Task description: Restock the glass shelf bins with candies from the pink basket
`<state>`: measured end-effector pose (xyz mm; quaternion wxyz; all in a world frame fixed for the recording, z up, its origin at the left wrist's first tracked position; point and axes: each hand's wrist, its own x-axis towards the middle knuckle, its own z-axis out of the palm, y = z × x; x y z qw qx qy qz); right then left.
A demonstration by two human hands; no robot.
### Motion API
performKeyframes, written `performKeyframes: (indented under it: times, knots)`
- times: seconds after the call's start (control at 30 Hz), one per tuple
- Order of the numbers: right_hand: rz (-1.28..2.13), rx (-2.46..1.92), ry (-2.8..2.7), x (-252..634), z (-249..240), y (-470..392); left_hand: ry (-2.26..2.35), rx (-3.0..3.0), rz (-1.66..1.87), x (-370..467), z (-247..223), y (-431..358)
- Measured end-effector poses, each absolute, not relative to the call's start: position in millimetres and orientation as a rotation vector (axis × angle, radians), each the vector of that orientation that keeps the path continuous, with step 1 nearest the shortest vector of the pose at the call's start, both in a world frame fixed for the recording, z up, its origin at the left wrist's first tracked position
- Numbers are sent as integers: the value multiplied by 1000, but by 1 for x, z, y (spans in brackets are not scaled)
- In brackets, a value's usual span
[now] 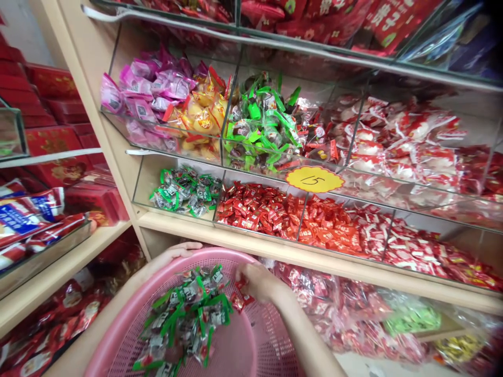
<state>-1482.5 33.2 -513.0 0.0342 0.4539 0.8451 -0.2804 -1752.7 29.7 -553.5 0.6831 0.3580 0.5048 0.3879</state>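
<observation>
A pink plastic basket (220, 255) tilts toward me below the shelf edge. My left hand (178, 252) grips its far-left rim, its fingertips lying along the top. Inside the basket lies a heap of candies in green and clear wrappers (196, 309). My right hand (257, 280) is inside the basket's right side, fingers curled around a few red-wrapped candies (238, 301) that show below them. Just beyond the rim, a glass bin holds many similar red-wrapped candies (255, 207). Left of that bin are green-wrapped candies (186, 189).
Wooden shelves (181, 225) with glass-divided candy bins rise in front. A yellow price tag (314, 179) reading 15 hangs on the upper bin. Bagged candies (338, 303) fill the space below right. On the left, a shelf holds blue-and-white packages (23, 220) and red boxes (55, 141).
</observation>
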Motion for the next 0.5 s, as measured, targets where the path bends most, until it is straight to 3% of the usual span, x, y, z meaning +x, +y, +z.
performKeyframes:
  times: [0.3, 0.5]
  knots:
    - [-1031, 1358, 2564, -1488, -522, 33, 1137, 775, 862, -1756, -558, 27]
    - [-1168, 1356, 3052, -1482, -505, 31, 1143, 818, 837, -1756, -555, 28]
